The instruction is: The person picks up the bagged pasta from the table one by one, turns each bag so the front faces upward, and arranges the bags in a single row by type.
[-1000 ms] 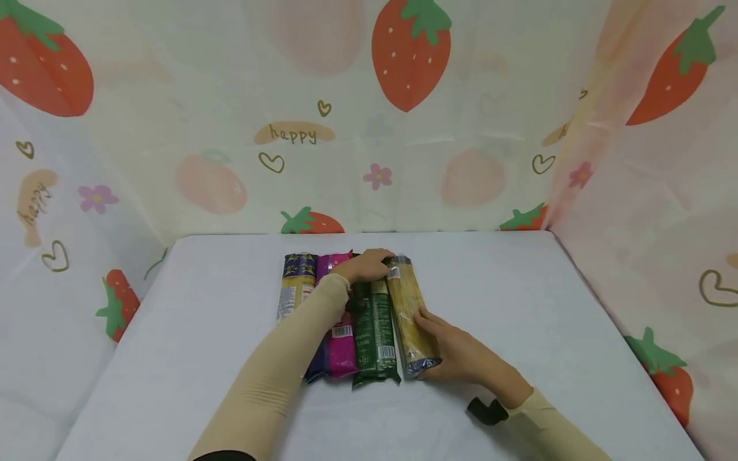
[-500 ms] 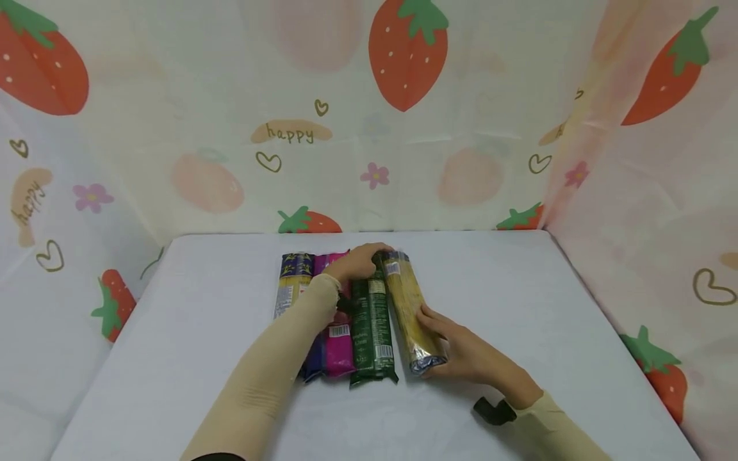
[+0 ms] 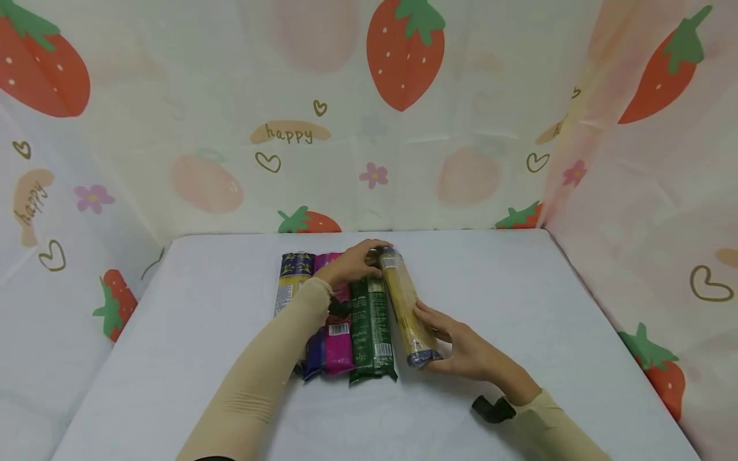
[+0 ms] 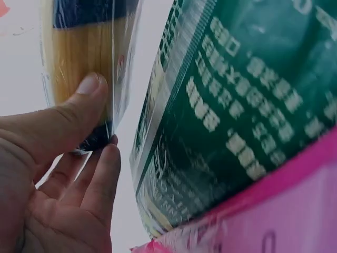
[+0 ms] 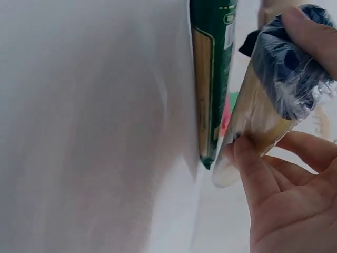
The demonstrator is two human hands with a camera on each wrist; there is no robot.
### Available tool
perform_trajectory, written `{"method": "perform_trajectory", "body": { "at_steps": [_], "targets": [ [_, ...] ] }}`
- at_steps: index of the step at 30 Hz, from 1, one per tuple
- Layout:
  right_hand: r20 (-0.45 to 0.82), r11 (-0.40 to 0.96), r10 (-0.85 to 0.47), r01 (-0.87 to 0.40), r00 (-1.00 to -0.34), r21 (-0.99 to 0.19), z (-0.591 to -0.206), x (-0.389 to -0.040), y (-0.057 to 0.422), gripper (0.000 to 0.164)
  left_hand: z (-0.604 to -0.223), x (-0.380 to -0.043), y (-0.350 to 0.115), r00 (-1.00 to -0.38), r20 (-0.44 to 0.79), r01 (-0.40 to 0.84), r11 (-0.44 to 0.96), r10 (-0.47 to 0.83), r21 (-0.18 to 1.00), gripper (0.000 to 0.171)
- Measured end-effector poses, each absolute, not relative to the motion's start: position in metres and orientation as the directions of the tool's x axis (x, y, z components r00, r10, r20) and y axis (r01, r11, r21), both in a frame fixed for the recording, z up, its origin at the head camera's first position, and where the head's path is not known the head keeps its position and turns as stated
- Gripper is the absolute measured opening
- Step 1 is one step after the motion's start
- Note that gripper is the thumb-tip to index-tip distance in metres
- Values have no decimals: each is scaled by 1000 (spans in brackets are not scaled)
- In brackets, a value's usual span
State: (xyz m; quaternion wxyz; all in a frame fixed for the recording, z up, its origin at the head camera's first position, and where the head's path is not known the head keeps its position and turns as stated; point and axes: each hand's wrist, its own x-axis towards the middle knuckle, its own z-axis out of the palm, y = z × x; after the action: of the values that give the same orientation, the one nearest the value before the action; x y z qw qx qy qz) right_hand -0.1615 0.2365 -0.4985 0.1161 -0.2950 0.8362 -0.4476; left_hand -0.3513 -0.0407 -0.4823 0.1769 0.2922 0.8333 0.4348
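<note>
A clear-wrapped pack of spaghetti (image 3: 403, 298) with dark blue ends is held at both ends, tilted a little off the table. My left hand (image 3: 348, 264) pinches its far end; the left wrist view shows the thumb on one face of the pack (image 4: 87, 50) and fingers on the other side. My right hand (image 3: 473, 352) grips the near end, thumb and fingers around the blue wrapper in the right wrist view. Just left of it lies a green pasta pack (image 3: 369, 330), separated by a narrow gap. The left hand and wrist partly cover the packs beneath.
Beside the green pack lie a pink and purple pack (image 3: 339, 352) and, leftmost, a blue-topped pack of spaghetti (image 3: 295, 272), partly hidden by the left sleeve. A white-covered table (image 3: 519, 288) carries them all. Strawberry-printed cloth (image 3: 403, 179) hangs at the back and sides.
The spaghetti pack has turned about its length and lifted slightly, its near end swinging a little. Both hands have shifted with it. The other packs stay in place.
</note>
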Motion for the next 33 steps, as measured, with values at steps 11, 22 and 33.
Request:
{"method": "perform_trajectory", "body": {
  "at_steps": [11,22,33],
  "targets": [
    [50,258,-602,-254,-797,-932,-493,-160,237,103,-481,-358,-57,-785,-45,331,479,618,813,60],
    [188,14,-627,-253,-756,-967,-494,-165,234,93,-481,-359,-75,-748,-66,133,247,661,960,41],
    [210,35,-607,-289,-766,-957,-487,-170,233,84,-481,-352,-82,-736,-116,-70,96,667,993,59]
  ]
}}
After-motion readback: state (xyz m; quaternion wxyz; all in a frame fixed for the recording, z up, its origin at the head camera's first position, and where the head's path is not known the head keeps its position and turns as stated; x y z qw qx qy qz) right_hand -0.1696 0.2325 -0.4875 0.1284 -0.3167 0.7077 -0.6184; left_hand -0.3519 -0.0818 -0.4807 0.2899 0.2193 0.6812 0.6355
